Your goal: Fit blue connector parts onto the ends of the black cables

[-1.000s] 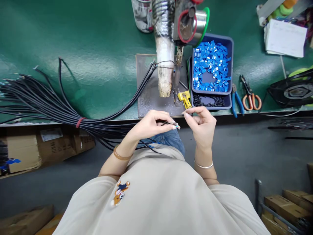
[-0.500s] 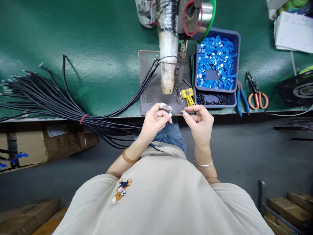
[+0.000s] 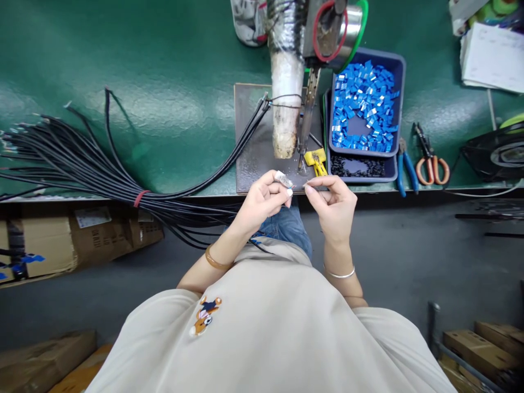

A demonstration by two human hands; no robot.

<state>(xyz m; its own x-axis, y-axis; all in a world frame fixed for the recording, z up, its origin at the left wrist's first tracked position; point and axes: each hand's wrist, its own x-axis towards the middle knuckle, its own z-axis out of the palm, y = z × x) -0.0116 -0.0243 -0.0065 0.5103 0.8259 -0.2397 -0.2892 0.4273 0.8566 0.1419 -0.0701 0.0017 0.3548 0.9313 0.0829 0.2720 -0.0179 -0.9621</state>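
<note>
My left hand point(image 3: 264, 204) is closed at the front edge of the bench, a white wrap around one finger. Thin coloured wires point(image 3: 291, 188) show at its fingertips; the rest of them is hidden in the hand. To the right, my right hand point(image 3: 334, 210) pinches thumb and forefinger together on something too small to make out. The two sets of fingertips are a short gap apart. A black cable bundle point(image 3: 172, 203) with a red tie point(image 3: 141, 198) lies to the left, its near part running beside my left forearm.
Above the hands stand a white nozzle-like tube point(image 3: 285, 120) and a metal arm point(image 3: 310, 109) over a dark board point(image 3: 254, 158). A yellow tool point(image 3: 316, 159), a bin of blue pieces point(image 3: 401, 103), a bin of black pieces point(image 3: 391, 168), blue-handled cutters point(image 3: 406, 166) and orange-handled pliers point(image 3: 430, 164) lie rightward.
My left hand has moved slightly right, bringing the wires a little closer to my right fingertips. My right hand keeps its pinch almost in place. The view has shifted slightly.
</note>
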